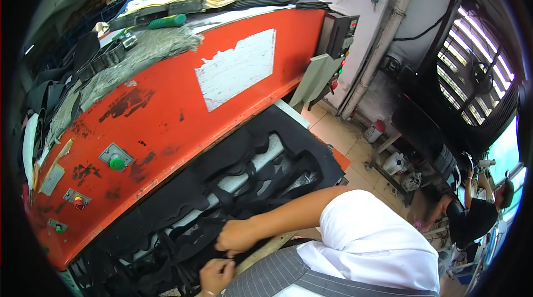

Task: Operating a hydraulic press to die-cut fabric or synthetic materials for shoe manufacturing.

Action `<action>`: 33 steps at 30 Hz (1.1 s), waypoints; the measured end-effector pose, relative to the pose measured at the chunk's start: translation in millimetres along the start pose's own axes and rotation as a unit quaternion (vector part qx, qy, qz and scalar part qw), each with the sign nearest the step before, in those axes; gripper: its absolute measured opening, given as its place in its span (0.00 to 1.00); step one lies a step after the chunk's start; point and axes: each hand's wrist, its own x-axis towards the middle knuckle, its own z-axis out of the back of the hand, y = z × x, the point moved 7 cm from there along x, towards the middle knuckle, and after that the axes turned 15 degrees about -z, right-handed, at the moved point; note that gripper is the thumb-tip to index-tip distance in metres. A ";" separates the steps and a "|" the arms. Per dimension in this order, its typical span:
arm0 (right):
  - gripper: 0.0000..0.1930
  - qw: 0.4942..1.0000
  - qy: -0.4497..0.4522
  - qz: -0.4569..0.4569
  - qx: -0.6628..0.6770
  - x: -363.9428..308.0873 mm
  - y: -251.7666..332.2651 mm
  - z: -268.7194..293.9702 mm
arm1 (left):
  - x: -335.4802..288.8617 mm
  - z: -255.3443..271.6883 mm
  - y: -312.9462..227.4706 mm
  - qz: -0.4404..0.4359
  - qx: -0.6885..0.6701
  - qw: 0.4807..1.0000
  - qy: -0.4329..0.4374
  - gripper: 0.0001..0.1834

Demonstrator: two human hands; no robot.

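My right hand (240, 237) reaches across in front of me, closed on a piece of black sheet material (202, 237). Just below it, close to my apron, is my left hand (216, 276). Its fingers are curled in over the dark material, and whatever they hold is hidden. Under and beyond both hands lies a large black sheet (244, 137) with shaped cut-outs and loose strips. Through its gaps a pale surface (266, 155) shows.
A red-orange machine beam (166, 97) with a green button (116, 162) and a red button (79, 203) spans the far side. A green-handled tool (167, 21) lies on top. At right are a control box (336, 36), a low rack (388, 172) and another person (472, 219).
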 end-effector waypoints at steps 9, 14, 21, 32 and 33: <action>0.20 0.986 -0.139 -0.080 -0.045 -85.0 -12.8 -59.9 | -2.4 -70.1 -12.2 0.051 0.168 0.984 0.004 0.07; 0.11 0.974 -0.204 -0.087 -0.055 -93.8 -6.3 -76.9 | -15.8 -84.9 -15.6 0.062 0.215 0.974 -0.041 0.10; 0.13 0.981 -0.019 -0.075 0.176 -146.2 -24.4 -40.9 | -29.5 -92.8 -37.6 0.177 0.114 0.963 0.167 0.15; 0.10 0.894 -0.406 -0.173 -0.071 -85.7 -200.8 68.1 | 168.5 -50.0 36.5 -0.090 0.245 0.954 -0.145 0.08; 0.10 0.898 -0.404 -0.161 -0.071 -79.1 -198.8 67.0 | 173.0 -52.1 50.2 -0.078 0.281 0.950 -0.114 0.07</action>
